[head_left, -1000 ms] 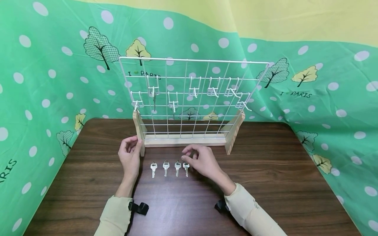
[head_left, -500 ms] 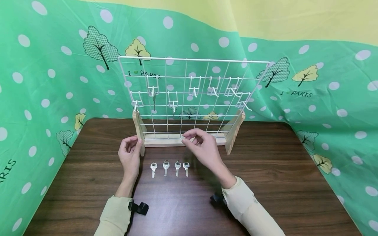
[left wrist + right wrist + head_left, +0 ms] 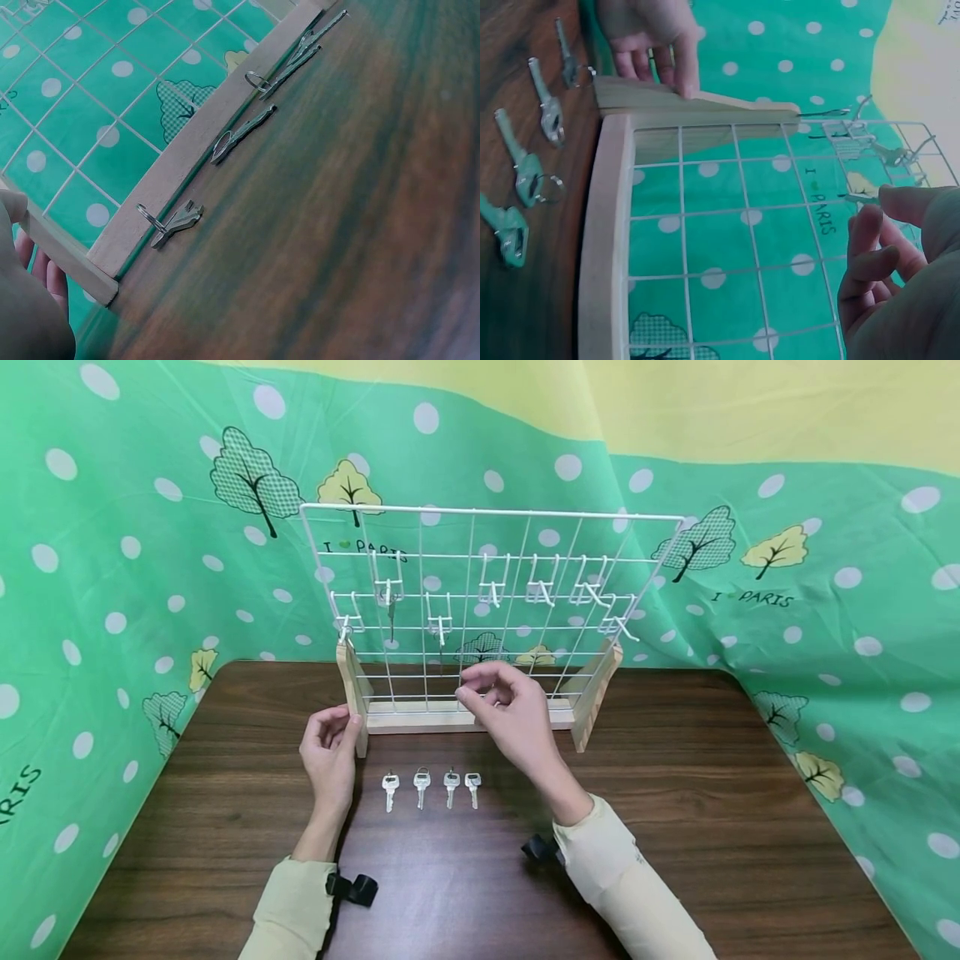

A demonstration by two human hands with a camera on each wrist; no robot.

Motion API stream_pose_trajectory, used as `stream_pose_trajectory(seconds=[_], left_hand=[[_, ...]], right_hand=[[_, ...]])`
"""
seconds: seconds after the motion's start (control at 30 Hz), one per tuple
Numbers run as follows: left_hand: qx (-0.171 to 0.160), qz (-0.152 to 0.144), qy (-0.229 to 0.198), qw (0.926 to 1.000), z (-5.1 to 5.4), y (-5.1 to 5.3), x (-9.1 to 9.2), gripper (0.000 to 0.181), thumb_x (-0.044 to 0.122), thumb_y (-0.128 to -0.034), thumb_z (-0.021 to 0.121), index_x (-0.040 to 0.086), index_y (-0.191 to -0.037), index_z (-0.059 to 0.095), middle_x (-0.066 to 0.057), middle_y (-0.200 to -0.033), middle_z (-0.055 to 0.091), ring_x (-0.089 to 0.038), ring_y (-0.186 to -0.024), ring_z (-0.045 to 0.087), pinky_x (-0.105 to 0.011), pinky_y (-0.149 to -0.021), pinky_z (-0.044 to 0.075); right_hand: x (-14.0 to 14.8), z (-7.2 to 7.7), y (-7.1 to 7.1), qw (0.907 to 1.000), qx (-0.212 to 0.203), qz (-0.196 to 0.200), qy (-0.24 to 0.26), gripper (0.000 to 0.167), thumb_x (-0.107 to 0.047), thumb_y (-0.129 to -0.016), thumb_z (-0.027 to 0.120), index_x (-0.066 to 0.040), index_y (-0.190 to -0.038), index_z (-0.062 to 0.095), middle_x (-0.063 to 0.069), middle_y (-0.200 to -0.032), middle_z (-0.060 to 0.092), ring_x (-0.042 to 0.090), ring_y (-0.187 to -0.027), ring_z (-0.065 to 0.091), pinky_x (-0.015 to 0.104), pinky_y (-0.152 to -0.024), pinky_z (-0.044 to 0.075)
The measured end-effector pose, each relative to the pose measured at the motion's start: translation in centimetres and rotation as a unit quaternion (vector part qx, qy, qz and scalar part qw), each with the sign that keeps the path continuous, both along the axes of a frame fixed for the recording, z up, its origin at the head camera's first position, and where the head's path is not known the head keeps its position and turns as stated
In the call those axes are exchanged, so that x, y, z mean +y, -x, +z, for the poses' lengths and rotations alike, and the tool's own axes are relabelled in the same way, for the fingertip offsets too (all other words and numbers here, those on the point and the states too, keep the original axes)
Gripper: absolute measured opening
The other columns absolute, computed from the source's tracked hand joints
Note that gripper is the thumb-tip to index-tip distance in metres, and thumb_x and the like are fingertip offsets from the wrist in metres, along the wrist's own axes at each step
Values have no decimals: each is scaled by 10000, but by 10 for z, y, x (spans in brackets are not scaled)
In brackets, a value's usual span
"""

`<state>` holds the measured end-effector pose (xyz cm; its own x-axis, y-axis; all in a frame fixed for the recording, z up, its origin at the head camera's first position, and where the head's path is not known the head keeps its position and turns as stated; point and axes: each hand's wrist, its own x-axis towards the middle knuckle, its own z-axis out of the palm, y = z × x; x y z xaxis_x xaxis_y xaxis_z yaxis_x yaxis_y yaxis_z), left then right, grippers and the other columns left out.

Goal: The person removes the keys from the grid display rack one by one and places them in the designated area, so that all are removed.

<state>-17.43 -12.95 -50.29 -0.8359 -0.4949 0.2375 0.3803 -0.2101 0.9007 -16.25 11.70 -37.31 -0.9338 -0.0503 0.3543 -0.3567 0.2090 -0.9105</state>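
A white wire grid rack (image 3: 472, 628) stands on wooden supports. My left hand (image 3: 327, 754) grips the rack's left wooden support (image 3: 351, 675), thumb on one face and fingers on the other. My right hand (image 3: 517, 710) is raised in front of the lower grid, thumb and index fingertips apart. In the right wrist view its thumb tip overlaps a small hanging key (image 3: 859, 199); whether they touch is unclear. Several silver keys (image 3: 422, 789) lie in a row on the table before the rack. Another key (image 3: 392, 618) hangs from an upper left hook.
White hooks (image 3: 542, 589) sit along the upper right of the grid, with one more hook (image 3: 618, 627) near the right edge. A wooden base bar (image 3: 420, 722) joins the supports. Behind the brown table (image 3: 712, 827) hangs a green patterned cloth (image 3: 825, 652).
From beside the rightmost key on the table, my right hand has risen toward the lower middle of the grid. My left hand has stayed on the support, and the row of keys is unmoved.
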Motion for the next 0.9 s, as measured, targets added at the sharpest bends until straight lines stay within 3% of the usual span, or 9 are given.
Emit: stream_pose_trajectory(seconds=[0.2,0.4,0.63,0.9], left_hand=[[45,-1,27,10000,0,0,0,176,-108,-974,748,-145,-1122,661,21,-1048,743,-94,-982,710,-176,-840,580],[63,-17,15,10000,-1,1,-1,167,-111,-974,745,-138,-1119,666,14,-1047,749,-85,-969,709,-177,-831,582],[56,-5,35,10000,-2,1,-1,160,-118,-978,734,-139,-1120,663,16,-1050,749,-85,-973,711,-178,-831,583],[58,0,20,10000,-2,1,-1,186,-115,-971,749,-153,-1129,658,17,-1052,746,-90,-980,710,-177,-836,584]], right_hand=[[-7,8,6,9991,-46,186,380,277,-11,-992,804,3,-1263,749,164,-1122,766,231,-623,684,230,-560,512],[-16,13,12,9968,-68,295,746,298,3,-1021,758,12,-1315,712,215,-1207,752,175,-637,700,244,-607,577],[-26,19,17,9947,98,257,991,289,25,-1017,753,29,-1303,708,194,-1179,722,205,-594,646,259,-624,605],[-33,24,22,9960,260,-28,854,230,-6,-1013,756,16,-1241,738,88,-1052,693,114,-550,584,236,-536,505]])
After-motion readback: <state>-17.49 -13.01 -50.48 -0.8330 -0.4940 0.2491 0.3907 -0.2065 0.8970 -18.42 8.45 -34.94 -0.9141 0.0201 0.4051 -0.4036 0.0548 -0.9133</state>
